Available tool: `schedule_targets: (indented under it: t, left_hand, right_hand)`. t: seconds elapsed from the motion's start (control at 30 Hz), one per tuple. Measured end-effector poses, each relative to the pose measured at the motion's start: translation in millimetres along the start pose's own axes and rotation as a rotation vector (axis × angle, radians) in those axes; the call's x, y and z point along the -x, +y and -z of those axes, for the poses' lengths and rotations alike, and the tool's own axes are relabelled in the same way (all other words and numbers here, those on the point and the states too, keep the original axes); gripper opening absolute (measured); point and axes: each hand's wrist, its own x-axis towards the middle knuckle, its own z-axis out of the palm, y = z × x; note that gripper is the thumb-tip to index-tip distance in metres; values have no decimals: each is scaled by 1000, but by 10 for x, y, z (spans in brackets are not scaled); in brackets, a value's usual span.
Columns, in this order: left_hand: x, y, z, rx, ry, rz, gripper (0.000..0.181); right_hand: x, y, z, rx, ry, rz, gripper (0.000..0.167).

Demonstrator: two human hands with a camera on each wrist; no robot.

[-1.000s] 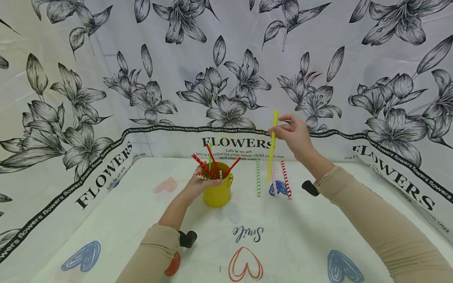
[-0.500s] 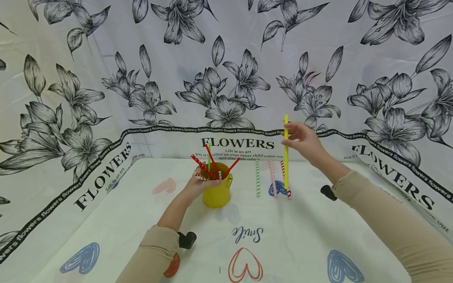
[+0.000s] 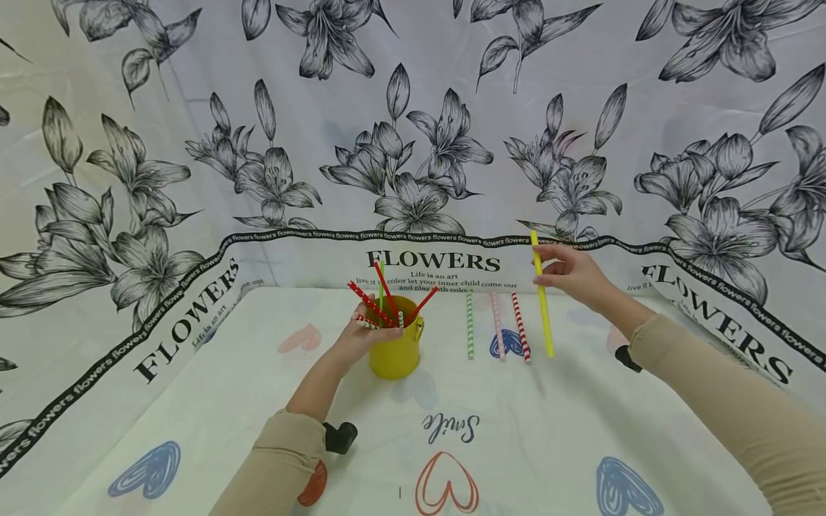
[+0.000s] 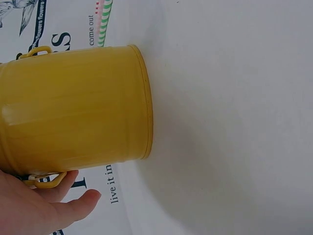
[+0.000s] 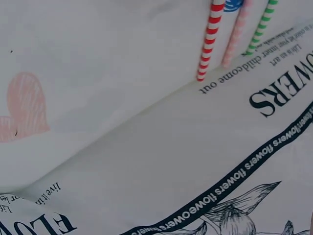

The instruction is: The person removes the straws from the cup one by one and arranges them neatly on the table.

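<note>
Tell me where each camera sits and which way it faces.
Head: on the head, facing forward and down at the table; left hand, right hand, sleeves show.
Left wrist: on that wrist, facing the yellow bucket; part of the left hand shows.
Right wrist: on that wrist, facing table and striped straws; no clear hand shows.
Head and right wrist share those straws.

White cloth backdrop [image 3: 426, 43] with black lilies [image 3: 419, 204] and FLOWERS lettering [image 3: 434, 261] behind a white tabletop [image 3: 529, 444] with coloured hearts [image 3: 147, 469]
</note>
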Motion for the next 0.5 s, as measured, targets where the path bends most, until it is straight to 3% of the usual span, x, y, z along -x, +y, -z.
schedule_targets:
  t: [0.27,0.5]
  left_hand:
    - [9,3,7,-1,-5,-1,91]
    - [20,4,14,-8,-4,-7,92]
  right_hand:
    - [17,230,34,30,18,-26,57]
    - [-4,451,48,162,2,-55,58]
